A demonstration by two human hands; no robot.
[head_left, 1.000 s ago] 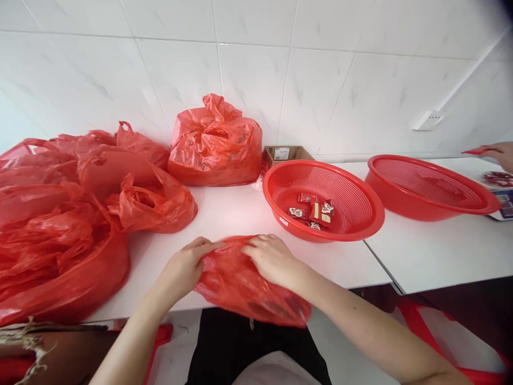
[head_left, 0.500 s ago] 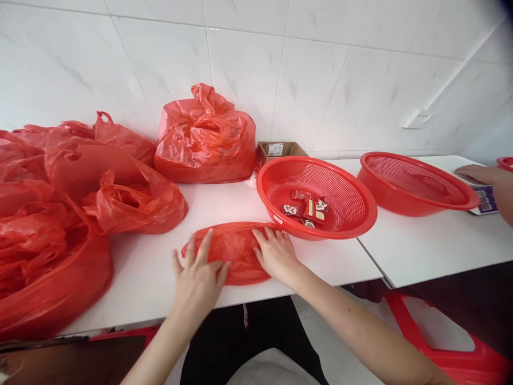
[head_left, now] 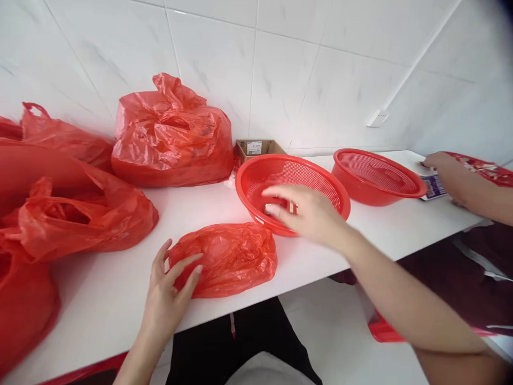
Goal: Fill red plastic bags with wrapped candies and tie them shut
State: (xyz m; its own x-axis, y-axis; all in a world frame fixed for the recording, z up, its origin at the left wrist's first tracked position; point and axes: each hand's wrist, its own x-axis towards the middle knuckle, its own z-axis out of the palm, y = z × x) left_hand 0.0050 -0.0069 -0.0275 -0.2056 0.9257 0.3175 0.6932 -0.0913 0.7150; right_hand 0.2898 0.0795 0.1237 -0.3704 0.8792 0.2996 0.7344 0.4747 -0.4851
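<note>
A flat, crinkled red plastic bag (head_left: 236, 262) lies on the white table in front of me. My left hand (head_left: 170, 286) is at the bag's left end, fingers spread and curved, gripping nothing. My right hand (head_left: 315, 214) hovers over the near side of a red mesh basket (head_left: 244, 184), with thumb and fingers apart and nothing visible between them. Small wrapped pieces (head_left: 292, 206) inside the basket are mostly hidden behind that hand.
Full red plastic bags (head_left: 172, 139) crowd the left and back. Behind the basket stands a small cardboard box (head_left: 260, 147). Another red basket (head_left: 377, 198) is farther right, near another person's arm (head_left: 465, 182) and a purple-and-white item (head_left: 435, 187). The white table's (head_left: 320, 259) front edge runs before me.
My right hand has left the red bag and moved right, over the basket. My left hand stays by the bag's left end. The view has turned right; the other person's arm shows more.
</note>
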